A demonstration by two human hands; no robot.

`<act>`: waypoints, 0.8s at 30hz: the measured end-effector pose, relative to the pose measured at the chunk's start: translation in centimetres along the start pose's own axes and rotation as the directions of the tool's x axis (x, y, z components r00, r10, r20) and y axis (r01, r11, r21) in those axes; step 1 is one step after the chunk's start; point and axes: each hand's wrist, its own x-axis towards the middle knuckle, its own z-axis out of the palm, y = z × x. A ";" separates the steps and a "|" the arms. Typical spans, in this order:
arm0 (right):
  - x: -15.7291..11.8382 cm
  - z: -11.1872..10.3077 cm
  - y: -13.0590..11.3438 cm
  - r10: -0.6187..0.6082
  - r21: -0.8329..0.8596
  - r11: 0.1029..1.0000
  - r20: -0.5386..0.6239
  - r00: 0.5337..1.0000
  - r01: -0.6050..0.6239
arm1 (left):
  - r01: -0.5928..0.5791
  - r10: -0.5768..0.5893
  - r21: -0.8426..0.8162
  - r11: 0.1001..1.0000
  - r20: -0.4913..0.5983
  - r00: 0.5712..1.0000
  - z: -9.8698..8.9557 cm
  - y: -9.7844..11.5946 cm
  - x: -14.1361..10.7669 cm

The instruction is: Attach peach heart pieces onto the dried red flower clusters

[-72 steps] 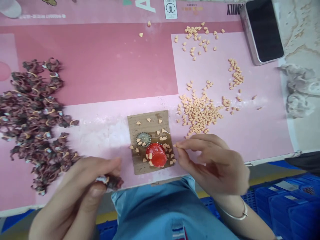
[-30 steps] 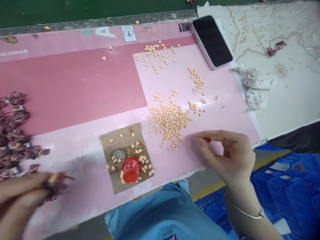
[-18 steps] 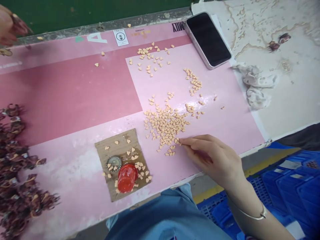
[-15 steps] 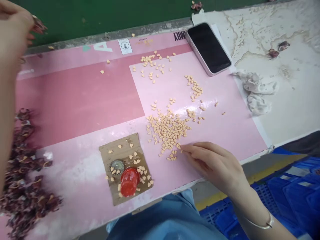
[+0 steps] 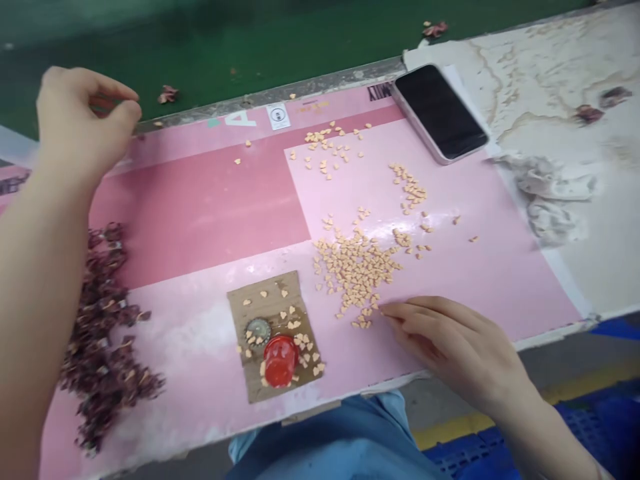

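Note:
Over the far left edge of the pink sheet (image 5: 200, 220) is my left hand (image 5: 87, 127), thumb and fingers apart with nothing between them. A dark red crumpled piece (image 5: 168, 95) lies on the green surface just beyond its fingertips. Below that forearm spreads a heap of similar dark red pieces (image 5: 107, 353), partly covered by the arm. My right hand (image 5: 450, 343) rests at the near side of a scatter of small cream-coloured pieces (image 5: 357, 267). Its fingers are pressed together at the scatter's edge; whatever they pinch, if anything, is hidden.
A cardboard piece (image 5: 240, 300) carries a red cup-shaped object (image 5: 280, 363), a bottle cap (image 5: 259, 330) and some cream pieces. To the right are a phone (image 5: 441, 113) and crumpled tissue (image 5: 555, 193). Beyond the table runs a green surface (image 5: 300, 40); blue crates (image 5: 590, 433) stand below.
My left hand has let go of a dark red piece, which now lies on the green surface. The whole view has shifted, and my right hand stays by the cream pieces.

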 end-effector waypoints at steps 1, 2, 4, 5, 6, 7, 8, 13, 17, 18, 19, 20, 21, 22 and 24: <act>-0.3 0.0 0.1 -0.001 0.000 1.000 0.000 1.000 0.001 | -0.012 0.012 0.015 1.000 0.027 1.000 -1.2 -0.4 -1.9; -0.5 0.1 0.2 -0.009 -0.005 1.000 -0.012 1.000 0.009 | -0.032 0.030 0.031 0.999 0.049 0.998 -2.3 -0.9 -3.8; -0.7 0.3 0.3 -0.039 -0.033 0.999 -0.060 0.997 0.037 | -0.106 0.100 0.064 0.992 0.091 0.991 -4.1 -2.5 -7.7; -0.7 0.4 0.4 -0.049 -0.052 0.998 -0.091 0.995 0.044 | -0.159 0.150 0.073 0.985 0.116 0.982 -4.9 -3.4 -9.6; -0.5 0.5 0.4 -0.050 -0.069 0.997 -0.120 0.992 0.042 | -0.221 0.210 0.070 0.973 0.138 0.968 -5.5 -4.4 -11.5; -0.4 0.5 0.3 -0.041 -0.080 0.996 -0.143 0.989 0.030 | -0.292 0.282 0.049 0.955 0.157 0.947 -5.9 -5.4 -13.3; -0.2 0.6 0.2 -0.023 -0.085 0.996 -0.153 0.988 0.010 | -0.363 0.355 0.017 0.931 0.170 0.919 -6.2 -6.3 -15.1; 1.6 0.8 -1.3 0.079 0.055 0.996 -0.188 0.979 -0.070 | -0.533 0.534 -0.041 0.845 0.118 0.838 -5.8 -8.6 -22.4; 4.3 2.0 -3.6 -0.020 0.137 0.989 -0.216 0.976 0.051 | -0.454 0.452 0.007 0.891 0.085 0.888 -4.6 -8.9 -24.5; 4.9 2.5 -4.2 -0.060 0.158 0.983 -0.203 0.977 0.093 | -0.449 0.446 0.017 0.894 0.080 0.891 -4.4 -9.1 -24.5; 5.5 3.0 -4.6 -0.079 0.164 0.980 -0.196 0.978 0.112 | -0.452 0.449 0.028 0.891 0.075 0.890 -4.2 -9.4 -24.4; 5.9 3.4 -5.0 -0.088 0.168 0.978 -0.189 0.978 0.120 | -0.464 0.460 0.040 0.885 0.077 0.885 -4.1 -9.7 -24.2; 6.2 3.9 -5.3 -0.081 0.166 0.980 -0.192 0.978 0.113 | -0.476 0.471 0.047 0.878 0.085 0.878 -4.0 -10.1 -23.9; 6.4 4.2 -5.4 -0.069 0.158 0.982 -0.200 0.977 0.102 | -0.492 0.487 0.043 0.869 0.102 0.868 -3.9 -10.5 -23.7; 6.5 4.8 -5.6 -0.053 0.141 0.986 -0.219 0.974 0.085 | -0.490 0.481 0.018 0.872 0.160 0.862 -3.8 -11.1 -23.4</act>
